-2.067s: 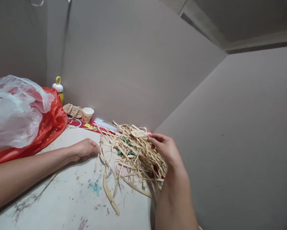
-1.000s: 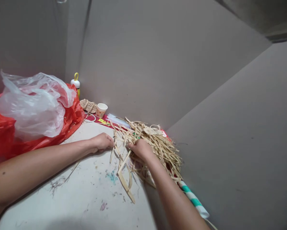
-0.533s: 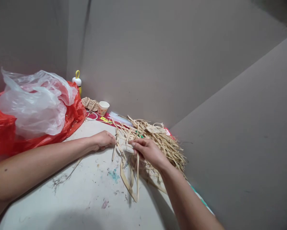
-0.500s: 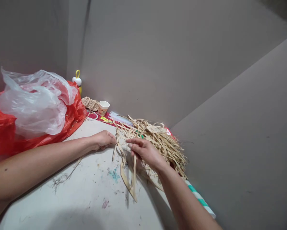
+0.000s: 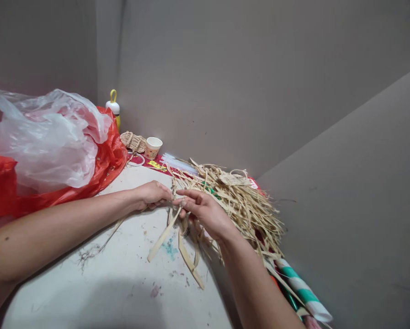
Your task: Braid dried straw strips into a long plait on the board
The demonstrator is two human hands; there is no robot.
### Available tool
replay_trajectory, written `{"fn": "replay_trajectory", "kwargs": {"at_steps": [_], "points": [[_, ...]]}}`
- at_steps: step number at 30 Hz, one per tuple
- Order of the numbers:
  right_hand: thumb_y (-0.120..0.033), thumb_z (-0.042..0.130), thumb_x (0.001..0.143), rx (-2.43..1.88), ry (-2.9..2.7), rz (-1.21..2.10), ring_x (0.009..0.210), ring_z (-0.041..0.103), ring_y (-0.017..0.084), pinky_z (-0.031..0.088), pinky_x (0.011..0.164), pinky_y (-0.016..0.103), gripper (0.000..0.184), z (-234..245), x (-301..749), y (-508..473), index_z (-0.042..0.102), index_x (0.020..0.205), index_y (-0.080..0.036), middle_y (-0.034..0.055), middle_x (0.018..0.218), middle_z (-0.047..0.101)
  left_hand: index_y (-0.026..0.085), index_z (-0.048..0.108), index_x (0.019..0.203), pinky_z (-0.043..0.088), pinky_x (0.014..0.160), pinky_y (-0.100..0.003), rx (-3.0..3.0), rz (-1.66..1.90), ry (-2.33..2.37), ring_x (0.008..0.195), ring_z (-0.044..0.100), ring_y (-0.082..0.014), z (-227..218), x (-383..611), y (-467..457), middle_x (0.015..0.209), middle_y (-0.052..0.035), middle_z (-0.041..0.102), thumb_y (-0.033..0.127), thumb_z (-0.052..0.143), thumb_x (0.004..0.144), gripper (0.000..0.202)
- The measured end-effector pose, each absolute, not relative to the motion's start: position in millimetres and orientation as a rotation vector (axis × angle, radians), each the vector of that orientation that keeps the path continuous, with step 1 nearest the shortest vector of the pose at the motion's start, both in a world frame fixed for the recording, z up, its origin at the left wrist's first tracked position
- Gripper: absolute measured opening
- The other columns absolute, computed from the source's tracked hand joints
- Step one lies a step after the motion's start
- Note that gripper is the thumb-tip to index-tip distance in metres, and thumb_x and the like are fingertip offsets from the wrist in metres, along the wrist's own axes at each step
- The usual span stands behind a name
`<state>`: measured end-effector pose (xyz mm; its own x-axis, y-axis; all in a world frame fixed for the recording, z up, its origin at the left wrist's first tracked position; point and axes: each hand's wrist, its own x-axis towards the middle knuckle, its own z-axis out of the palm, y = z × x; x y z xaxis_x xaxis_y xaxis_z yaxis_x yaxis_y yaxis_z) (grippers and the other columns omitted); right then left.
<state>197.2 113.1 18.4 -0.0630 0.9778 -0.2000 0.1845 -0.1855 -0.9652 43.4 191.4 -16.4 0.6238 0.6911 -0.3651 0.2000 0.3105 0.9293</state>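
**Pinching a flat pale strip [image 5: 161,241], hands meeting**

I've got the right hand [image 5: 206,214] on the strip's upper end, thumb against fingers, index finger out toward the left. Its free end slants down to the left over the white table [image 5: 122,283]. Left hand [image 5: 155,193] has its fingers pressed together at a twisted strand [image 5: 173,183]; reads as a pinch, but exact contact is hidden from me. Can't tell if the two hands' fingertips touch.

My read: step in hand is working the strip in against the strand. Next move calls for left as a fixed anchor, right laying the strip across snugly, light pull. Dry fibre could split.

Outward: loose strips [image 5: 189,260] just below the right hand. Straw-coloured pile [image 5: 246,208] beyond and to its right, something green [image 5: 211,189] partly buried in it. Striped roll [image 5: 304,290] off the pile's near end. Behind: translucent sticks [image 5: 179,164], then a paper cup [image 5: 153,149] beside a woven piece [image 5: 133,142]. Far left, a white bag [image 5: 47,141] lies on a red bag [image 5: 114,160], bottle [image 5: 113,108] behind.
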Motion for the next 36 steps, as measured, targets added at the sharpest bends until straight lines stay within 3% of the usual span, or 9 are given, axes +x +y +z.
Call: {"fn": "replay_trajectory", "kwargs": {"at_steps": [7,12,16,23,29,36], "points": [[-0.03,0.06,0.073,-1.483,-1.304,0.981,0.038,0.046,0.008,0.032,0.036,0.016,0.017,1,189,115,0.046,0.076,-0.021,-0.0047,0.049,0.058,0.016,0.056,0.061,0.008,0.038,-0.023,1.263,0.396,0.877,0.035,0.018,-0.0033,-17,45,192,0.039,0.0096,0.029,0.033,0.07,0.06,0.022],[-0.036,0.069,0.065,-1.499,-1.15,0.866,0.04,0.047,0.008,0.031,0.035,0.018,0.025,1,196,113,0.059,0.073,-0.015,0.0045,0.066,0.067,0.015,0.053,0.057,0.011,0.038,-0.022,1.256,0.4,0.933,0.035,0.022,-0.0027,-13,46,190,0.041,0.0073,0.037,0.025,0.064,0.064,0.016],[-0.04,0.067,0.067,-1.536,-1.201,0.852,0.041,0.044,0.008,0.032,0.037,0.019,0.028,1,203,111,0.068,0.075,-0.012,0.0044,0.061,0.065,0.015,0.056,0.06,0.012,0.038,-0.021,1.264,0.395,0.952,0.035,0.023,-0.0028,-12,47,189,0.043,0.0067,0.04,0.021,0.061,0.065,0.01],[-0.027,0.06,0.071,-1.533,-1.347,0.957,0.05,0.053,0.011,0.04,0.044,0.02,0.026,1,195,108,0.059,0.095,-0.016,-0.0001,0.062,0.064,0.013,0.058,0.063,0.012,0.036,-0.02,1.29,0.39,0.937,0.034,0.024,-0.0023,-13,48,190,0.046,0.0051,0.045,0.019,0.058,0.065,0.006],[-0.027,0.059,0.072,-1.557,-1.382,0.723,0.043,0.046,0.009,0.037,0.044,0.021,0.01,-7,190,107,0.058,0.071,-0.017,-0.0011,0.055,0.057,0.013,0.058,0.059,0.012,0.036,-0.02,1.274,0.408,0.958,0.034,0.024,-0.0022,-9,48,186,0.044,0.0042,0.049,0.018,0.058,0.067,0.009],[-0.027,0.06,0.071,-1.601,-1.465,0.442,0.06,0.051,0.015,0.042,0.057,0.027,0.012,-18,185,113,0.068,0.069,-0.018,0.0039,0.071,0.063,0.013,0.059,0.056,0.01,0.036,-0.021,1.27,0.412,0.943,0.035,0.022,-0.0024,-9,48,184,0.038,0.0054,0.042,0.021,0.06,0.069,0.015]]}}
